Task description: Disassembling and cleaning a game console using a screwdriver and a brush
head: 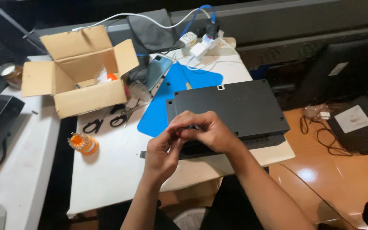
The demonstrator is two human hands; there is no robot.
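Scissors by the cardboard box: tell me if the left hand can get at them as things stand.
Probably yes. The scissors lie uncovered on the white table, with bare tabletop between them and the left hand, though that hand is busy against the right hand.

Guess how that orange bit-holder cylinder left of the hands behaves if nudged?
The orange cylinder stands upright on the white table, so a low push probably slides it. It looks small, likely light. If tipped, its round body may roll.

Matt black plastic, cardboard, smooth white tabletop

The console casing [231,108] looks matt black plastic; the mat [167,91] smooth blue; the box [77,70] plain rough brown cardboard; the table [116,166] smooth white; the floor [354,170] glossy.
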